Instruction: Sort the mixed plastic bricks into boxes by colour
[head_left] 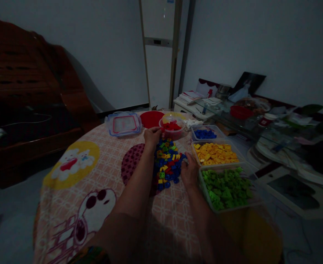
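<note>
My left hand [152, 138] is closed in a pinch by the near left rim of a round clear tub [175, 132] of red toy bricks [171, 125]. A small red brick [162, 129] shows at its fingertips. Right of the mixed pile of toy bricks [165, 161], my right hand [189, 171] curls its thumb and forefinger around a blue brick [184, 157]. The pile holds blue, yellow, green and red pieces, lying loose on the cloth between my hands. Dim light blurs the smaller pieces.
Clear boxes of blue bricks [204, 134], yellow bricks [215, 153] and green bricks [227, 187] line the right side. A clear lid [123, 124] and a red round lid [151, 119] lie at the back. A patterned cloth [95, 165] covers the round table. Beyond stands a cluttered glass-topped stand [222, 106].
</note>
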{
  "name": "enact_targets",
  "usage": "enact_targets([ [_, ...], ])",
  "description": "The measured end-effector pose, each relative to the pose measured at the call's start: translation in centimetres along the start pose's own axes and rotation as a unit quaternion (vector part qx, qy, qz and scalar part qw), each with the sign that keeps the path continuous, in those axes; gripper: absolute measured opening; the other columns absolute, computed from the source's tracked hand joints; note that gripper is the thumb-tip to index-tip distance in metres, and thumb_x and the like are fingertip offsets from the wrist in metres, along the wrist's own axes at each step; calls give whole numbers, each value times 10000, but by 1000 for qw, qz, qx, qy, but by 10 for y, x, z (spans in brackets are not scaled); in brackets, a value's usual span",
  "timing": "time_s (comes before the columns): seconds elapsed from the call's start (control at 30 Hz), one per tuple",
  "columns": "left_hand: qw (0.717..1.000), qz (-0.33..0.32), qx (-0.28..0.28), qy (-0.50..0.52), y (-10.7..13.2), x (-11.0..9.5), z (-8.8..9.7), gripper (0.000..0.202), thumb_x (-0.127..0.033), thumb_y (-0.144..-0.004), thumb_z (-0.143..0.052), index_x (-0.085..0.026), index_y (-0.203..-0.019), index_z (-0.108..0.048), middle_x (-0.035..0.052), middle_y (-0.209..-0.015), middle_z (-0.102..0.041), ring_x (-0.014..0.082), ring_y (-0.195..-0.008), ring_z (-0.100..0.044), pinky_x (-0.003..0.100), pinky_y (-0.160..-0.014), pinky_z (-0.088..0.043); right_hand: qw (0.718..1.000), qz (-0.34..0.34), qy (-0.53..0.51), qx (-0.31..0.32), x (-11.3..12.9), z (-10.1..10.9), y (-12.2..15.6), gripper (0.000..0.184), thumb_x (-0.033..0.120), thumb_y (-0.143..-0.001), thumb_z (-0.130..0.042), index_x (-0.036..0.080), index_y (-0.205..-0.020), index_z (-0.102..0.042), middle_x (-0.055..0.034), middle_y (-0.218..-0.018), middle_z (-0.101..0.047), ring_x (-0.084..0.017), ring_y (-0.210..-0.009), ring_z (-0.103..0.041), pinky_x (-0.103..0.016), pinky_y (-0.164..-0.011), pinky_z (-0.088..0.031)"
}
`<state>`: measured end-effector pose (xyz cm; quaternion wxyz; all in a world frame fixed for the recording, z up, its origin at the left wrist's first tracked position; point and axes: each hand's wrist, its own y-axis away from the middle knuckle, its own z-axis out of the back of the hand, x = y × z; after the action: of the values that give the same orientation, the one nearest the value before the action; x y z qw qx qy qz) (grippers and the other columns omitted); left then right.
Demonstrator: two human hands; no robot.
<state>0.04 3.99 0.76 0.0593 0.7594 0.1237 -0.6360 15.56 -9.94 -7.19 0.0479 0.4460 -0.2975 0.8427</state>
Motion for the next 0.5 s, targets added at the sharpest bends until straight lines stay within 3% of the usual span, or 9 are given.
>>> enact_targets([
  [0.13,999,-30,28,28,4,-3,-13,277,-168,-667,-714,-110,-933,-767,53,-822,-767,183,-805,-713,305,-793,-568,1000,7,7,0,1,0,1,459,180,-852,-457,75,-1249,-662,-202,-1295,-647,-282,-1259,-562,-463,-1131,-404],
  [0.23,994,-65,73,40,4,-4,-11,410,-212,-654,-754,-113,-1052,-749,93,-1033,-771,224,-1000,-701,351,-908,-552,1000,10,9,-3,-1,0,1,452,187,-854,-458,92,-1243,-666,-193,-1297,-648,-274,-1255,-563,-458,-1129,-407],
  [0.3,992,-85,94,18,2,-5,-4,449,-242,-657,-757,-111,-1086,-743,113,-1090,-759,239,-1029,-694,370,-931,-547,1000,12,4,-9,-2,0,1,453,188,-852,-448,98,-1239,-668,-187,-1299,-650,-269,-1256,-563,-456,-1129,-406],
  [0.4,980,-109,137,-94,-2,-7,11,418,-298,-682,-732,-112,-1056,-761,111,-1013,-772,248,-939,-709,376,-879,-562,1000,9,-9,-19,-2,-1,0,466,181,-848,-422,88,-1231,-670,-187,-1287,-658,-262,-1241,-576,-445,-1129,-406],
  [0.5,925,-139,234,-264,-1,-12,23,357,-300,-679,-728,-141,-992,-790,78,-932,-782,246,-881,-712,355,-856,-555,999,-1,-20,-29,-1,-1,-1,474,170,-833,-412,83,-1216,-677,-186,-1264,-671,-260,-1219,-591,-440,-1125,-410],
])
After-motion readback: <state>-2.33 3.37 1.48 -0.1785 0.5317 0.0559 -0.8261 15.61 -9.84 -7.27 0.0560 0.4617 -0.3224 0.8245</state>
